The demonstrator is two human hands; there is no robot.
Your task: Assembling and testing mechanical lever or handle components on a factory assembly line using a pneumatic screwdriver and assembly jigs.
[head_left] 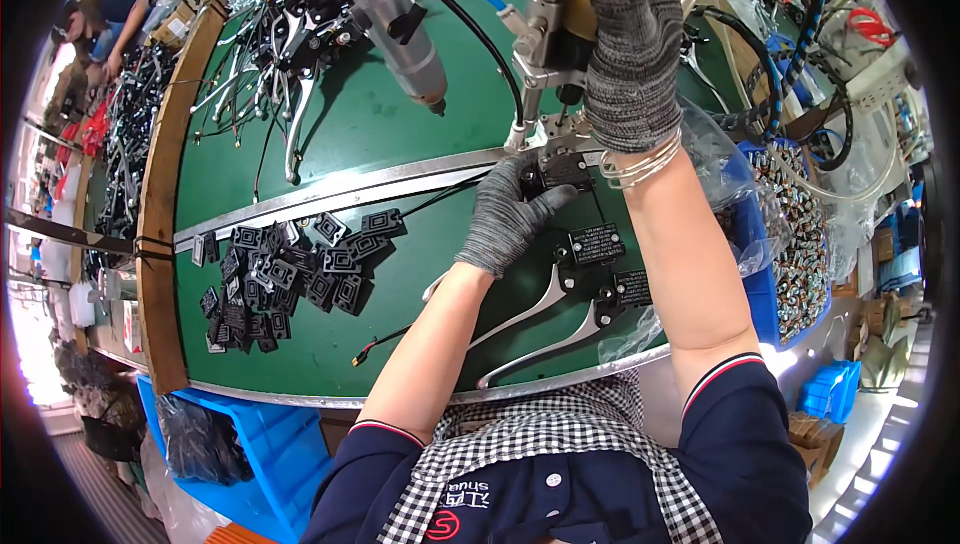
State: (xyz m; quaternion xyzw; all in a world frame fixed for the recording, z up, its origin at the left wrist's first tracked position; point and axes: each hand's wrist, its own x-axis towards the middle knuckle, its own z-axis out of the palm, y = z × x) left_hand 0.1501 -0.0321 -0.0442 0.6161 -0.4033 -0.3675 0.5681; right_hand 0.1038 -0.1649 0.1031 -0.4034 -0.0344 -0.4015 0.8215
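My left hand (pixel 500 219), in a grey knit glove, grips the black body of a brake lever assembly (pixel 567 174) at the metal fixture (pixel 550 134). Its thumb lies along the near side of the part. Above it, my right hand (pixel 632 64), gloved too, is raised against the tan body of an upright power screwdriver (pixel 578 14). The fingers appear closed round it, though their tips are partly hidden. The tool's dark lower end (pixel 570 94) points down over the fixture. Two more brake lever assemblies (pixel 597 244) (pixel 632 289), with silver levers, lie nearer me.
Black rectangular caps (pixel 275 274) are heaped on the green table (pixel 420 274). Another screwdriver (pixel 405 44) hangs left of the fixture, beyond a metal rail (pixel 350 182). Lever assemblies (pixel 300 34) pile up far left. A blue bin (pixel 765 284) of small metal parts stands right.
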